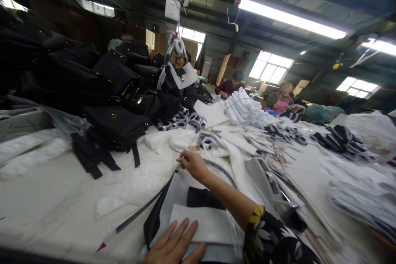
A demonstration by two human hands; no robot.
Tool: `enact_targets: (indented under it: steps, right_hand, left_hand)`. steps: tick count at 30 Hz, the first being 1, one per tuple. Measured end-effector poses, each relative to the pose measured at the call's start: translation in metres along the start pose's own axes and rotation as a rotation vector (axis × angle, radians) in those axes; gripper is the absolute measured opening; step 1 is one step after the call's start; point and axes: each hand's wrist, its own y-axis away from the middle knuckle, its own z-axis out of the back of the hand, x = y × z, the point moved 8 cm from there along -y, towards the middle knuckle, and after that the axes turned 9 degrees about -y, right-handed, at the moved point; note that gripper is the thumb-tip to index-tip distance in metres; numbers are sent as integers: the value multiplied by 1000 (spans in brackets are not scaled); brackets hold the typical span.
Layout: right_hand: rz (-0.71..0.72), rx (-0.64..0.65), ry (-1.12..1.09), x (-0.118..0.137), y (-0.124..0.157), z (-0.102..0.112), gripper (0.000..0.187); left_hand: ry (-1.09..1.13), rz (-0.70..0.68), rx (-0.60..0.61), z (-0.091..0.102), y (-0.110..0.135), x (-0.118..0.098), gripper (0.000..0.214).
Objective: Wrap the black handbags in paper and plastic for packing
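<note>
In front of me lies a black bag with white sheeting over it. My left hand rests flat, fingers spread, on a white sheet lying on the bag. Reaching across to the bag's far edge, my right hand has its thumb and fingers drawn together. Whatever sits in that pinch is too small to make out. A thin dark strap runs from near the right fingertips down to the left. Clear plastic shows along the bag's right side.
Finished-looking black bags are heaped at the left. A grey tool-like object lies right of my forearm. White rolls, coiled striped straps and thin strips cover the table's far side. Several people sit beyond.
</note>
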Motion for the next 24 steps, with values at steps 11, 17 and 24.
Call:
enact_targets:
  steps: [11,17,24]
  right_hand:
    - [-285,-70,-168,-57,14,5,31]
    - [-91,-93,-455,-8,40,10,45]
    - [268,-73,-251,51,131,1,17]
  left_hand:
    - [16,70,-94,17,-14,8,38]
    - [36,107,-66,14,-12,4,40]
    - [88,59,5,16,-18,4,46]
